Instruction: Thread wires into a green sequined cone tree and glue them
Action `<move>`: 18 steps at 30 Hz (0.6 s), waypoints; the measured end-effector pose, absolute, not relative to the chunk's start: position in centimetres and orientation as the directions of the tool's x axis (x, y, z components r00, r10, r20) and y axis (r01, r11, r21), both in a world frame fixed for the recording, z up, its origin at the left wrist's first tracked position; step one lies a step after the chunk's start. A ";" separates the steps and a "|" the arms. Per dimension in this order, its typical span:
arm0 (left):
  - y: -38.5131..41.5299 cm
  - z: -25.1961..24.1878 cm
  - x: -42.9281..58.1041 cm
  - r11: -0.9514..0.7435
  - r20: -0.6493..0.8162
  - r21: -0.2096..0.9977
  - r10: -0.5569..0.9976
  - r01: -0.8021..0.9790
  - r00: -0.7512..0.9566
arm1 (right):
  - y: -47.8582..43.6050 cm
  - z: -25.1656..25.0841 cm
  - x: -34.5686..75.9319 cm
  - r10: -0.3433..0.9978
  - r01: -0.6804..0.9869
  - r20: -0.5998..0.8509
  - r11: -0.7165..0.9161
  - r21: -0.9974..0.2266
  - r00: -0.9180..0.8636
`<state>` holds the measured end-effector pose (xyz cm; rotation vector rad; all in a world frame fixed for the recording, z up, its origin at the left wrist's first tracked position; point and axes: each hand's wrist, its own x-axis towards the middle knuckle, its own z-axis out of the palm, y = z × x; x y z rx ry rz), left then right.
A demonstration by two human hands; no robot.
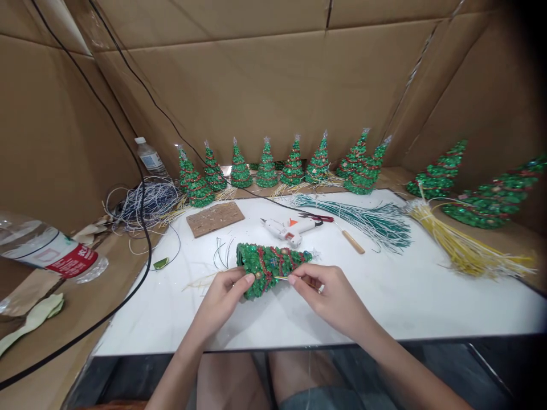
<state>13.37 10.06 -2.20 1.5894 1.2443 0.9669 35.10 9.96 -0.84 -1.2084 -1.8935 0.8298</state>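
A small green beaded Christmas tree [273, 262] with red garland lies on its side over the white board, its clear star tip pointing right. My left hand [228, 290] is closed on it near the base, thumb on the beads. My right hand [325, 287] pinches a thin yellowish strand [281, 278] whose end meets the tree's side; whether it is wire or a slim tool I cannot tell. Just beyond the tree lies a white glue gun [286, 230]. Pliers with dark red handles [318, 217] and a wooden-handled tool [352, 242] rest close by.
Several finished-looking trees [267, 165] stand along the back. Bundles of green wire [363, 219] and yellow wire [465, 242] lie right. A brown board [216, 218], tangled wire [147, 202] and a large bottle [51, 250] are left. A black cable [143, 222] hangs across the left side.
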 end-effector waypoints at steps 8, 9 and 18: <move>10.1 -2.0 13.6 -0.118 0.066 0.926 0.986 0.359 0.154 | 10.3 -0.7 34.6 0.909 0.463 0.291 0.404 -0.789 -0.298; 10.1 -2.0 13.6 -0.117 0.063 0.925 0.985 0.361 0.158 | 10.2 -0.8 34.6 0.903 0.477 0.308 0.422 -0.771 -0.300; 9.7 -1.7 13.9 -0.180 0.111 0.900 0.975 0.396 0.191 | 9.7 -1.7 33.9 0.861 0.596 0.397 0.507 -0.623 -0.319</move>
